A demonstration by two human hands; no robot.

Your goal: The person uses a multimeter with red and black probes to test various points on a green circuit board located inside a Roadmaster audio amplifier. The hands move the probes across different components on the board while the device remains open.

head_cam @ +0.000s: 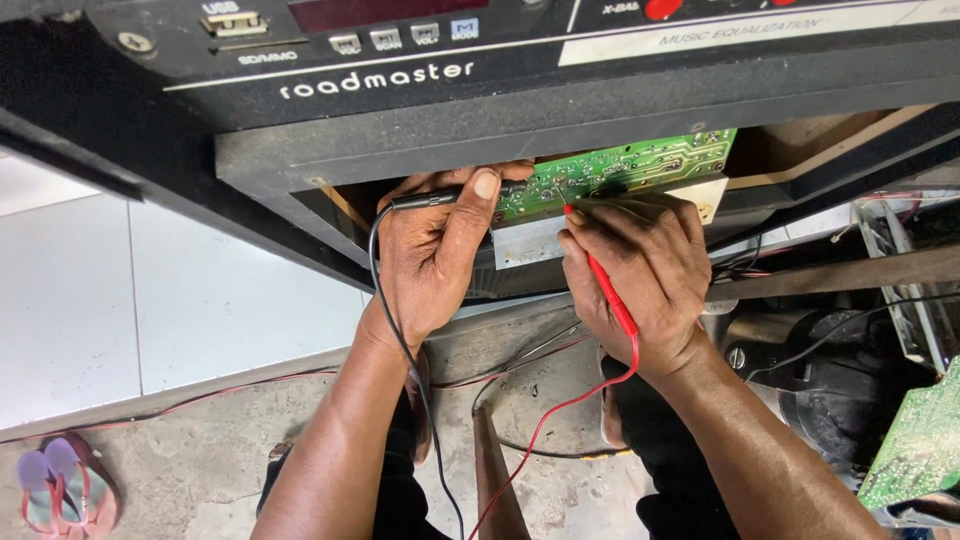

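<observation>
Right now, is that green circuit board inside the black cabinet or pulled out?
Partly out: the green circuit board juts from the black cabinet opening, both probes touching it.

Circuit board point(615, 172) sits under the amplifier point(480, 70), above both probes.

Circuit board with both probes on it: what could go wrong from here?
1. The red probe tip in the right hand sits among close solder points on the green circuit board; a slip could bridge two.
2. The left hand with the black probe covers the board's edge, so fingers may touch contacts.
</observation>
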